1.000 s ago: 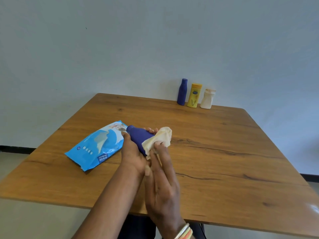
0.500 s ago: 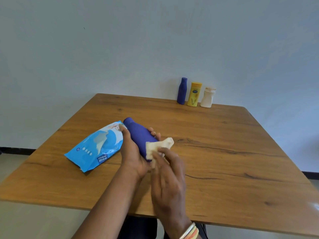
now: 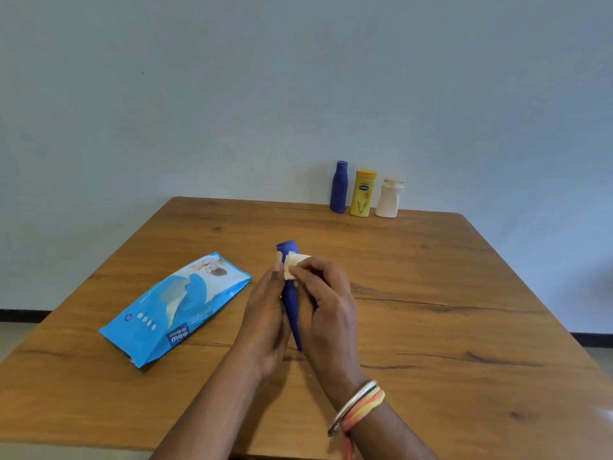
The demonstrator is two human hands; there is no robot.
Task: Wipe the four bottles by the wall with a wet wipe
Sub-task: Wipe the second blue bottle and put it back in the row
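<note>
Left fingers [image 3: 277, 265] clamp the dark-blue plastic bottle [image 3: 292, 303], now turned cap-away; right fingers [image 3: 300, 270] pinch the folded white wet wipe [image 3: 293, 262], risen toward its neck; wiping continues.

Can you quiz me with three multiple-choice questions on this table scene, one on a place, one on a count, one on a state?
1. Where does the wet wipe pack lie?
A. left of the hands
B. against the wall
C. under the yellow bottle

2. How many bottles stand by the wall?
A. one
B. three
C. five

3. What is the right hand doing?
A. resting flat on the table
B. pressing a wipe to the held blue bottle
C. opening the pack

Answers: 1 A, the pack lies flat on the table left of the left hand. 2 B, a blue bottle, a yellow bottle and a white bottle stand there. 3 B, the wipe sits near the cap of the held blue bottle.
</note>
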